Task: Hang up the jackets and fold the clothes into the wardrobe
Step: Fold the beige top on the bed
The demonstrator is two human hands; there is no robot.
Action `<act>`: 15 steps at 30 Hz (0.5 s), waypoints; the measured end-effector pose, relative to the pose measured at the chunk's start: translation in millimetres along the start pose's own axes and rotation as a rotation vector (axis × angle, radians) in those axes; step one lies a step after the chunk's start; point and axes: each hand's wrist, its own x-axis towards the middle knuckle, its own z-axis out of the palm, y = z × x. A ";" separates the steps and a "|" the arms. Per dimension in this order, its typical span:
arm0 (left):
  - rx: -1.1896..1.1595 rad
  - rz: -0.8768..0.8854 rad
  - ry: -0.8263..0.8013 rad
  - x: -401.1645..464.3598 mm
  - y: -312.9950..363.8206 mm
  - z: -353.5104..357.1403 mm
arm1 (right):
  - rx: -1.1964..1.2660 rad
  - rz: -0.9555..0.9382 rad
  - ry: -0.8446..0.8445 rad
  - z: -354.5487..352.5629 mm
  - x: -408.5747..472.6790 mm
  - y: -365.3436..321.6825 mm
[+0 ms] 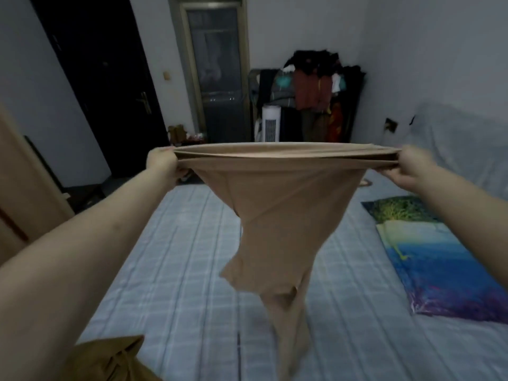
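A pair of tan tights (277, 210) hangs in the air above the bed, its waistband stretched wide and level between both hands. My left hand (162, 162) grips the waistband's left end. My right hand (412, 166) grips the right end. The legs dangle down to the bottom of the view, blurred. Another tan garment (115, 358) lies on the bed at the bottom left, partly cut off by the frame edge.
The bed (176, 270) has a pale blue checked sheet. A colourful pillow (439, 259) lies on its right side. A rack of hanging clothes (313, 89) stands against the far wall beside a white tower fan (270, 123). A dark door (104, 86) is at left.
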 end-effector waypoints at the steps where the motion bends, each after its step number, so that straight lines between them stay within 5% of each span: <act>1: -0.108 0.004 0.011 -0.3 15.5 6.4 | 0.044 -0.056 0.052 -0.2 -2.3 -12.4; 6: -0.331 -0.052 -0.011 -30.9 53.0 11.3 | -0.094 -0.267 0.174 -23.0 -38.3 -26.5; 8: -0.306 -0.055 -0.083 -54.4 39.7 2.6 | -0.330 -0.363 0.158 -40.0 -57.6 -11.1; 13: 0.656 0.641 -0.155 -147.0 -81.7 -45.6 | -0.951 -0.452 0.041 -90.7 -138.8 89.0; 15: 0.953 0.640 -0.355 -179.0 -151.5 -68.6 | -1.108 -0.361 0.017 -119.7 -159.0 153.6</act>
